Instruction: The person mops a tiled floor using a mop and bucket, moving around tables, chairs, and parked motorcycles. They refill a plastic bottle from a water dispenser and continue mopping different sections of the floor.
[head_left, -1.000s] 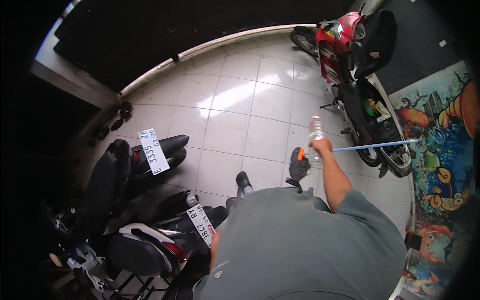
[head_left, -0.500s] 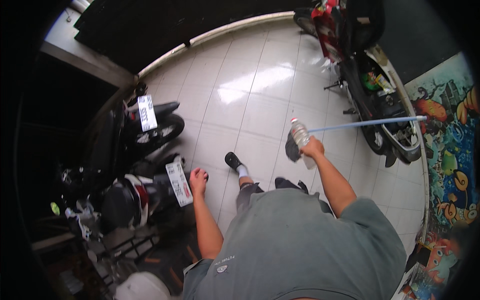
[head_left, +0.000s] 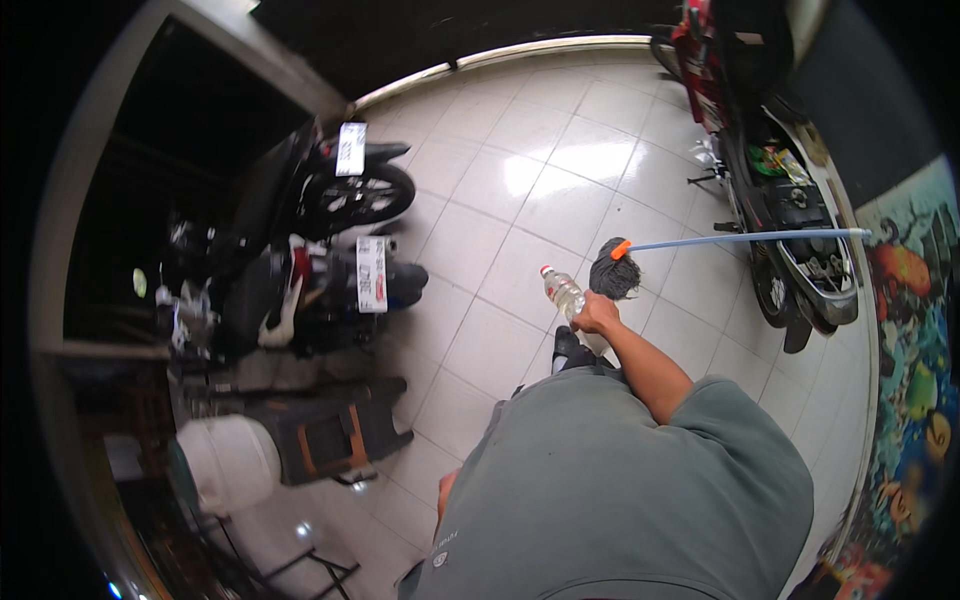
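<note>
A clear plastic bottle [head_left: 564, 293] with a red cap is gripped around its middle by my right hand [head_left: 598, 313], tilted with the cap pointing away and to the left. Just beyond that hand, a mop's grey string head [head_left: 613, 270] rests on the floor, apart from the bottle as far as I can see. An orange socket joins it to a long light blue handle [head_left: 740, 239] stretching right across a motorcycle. Close by my side, my left hand [head_left: 446, 492] is mostly hidden behind my shirt; its fingers do not show.
Several motorcycles stand at the left, among them a black one [head_left: 350, 195] with a white plate. A white rounded container [head_left: 228, 465] is at the lower left. A motorcycle with its seat raised [head_left: 800, 215] stands at the right, near a painted wall [head_left: 910, 330]. Pale tiles [head_left: 500, 250] cover the floor.
My left hand has drawn back from beside the parked motorcycle to my side. My right hand with the bottle has shifted left and nearer, uncovering the mop head. The view has moved too.
</note>
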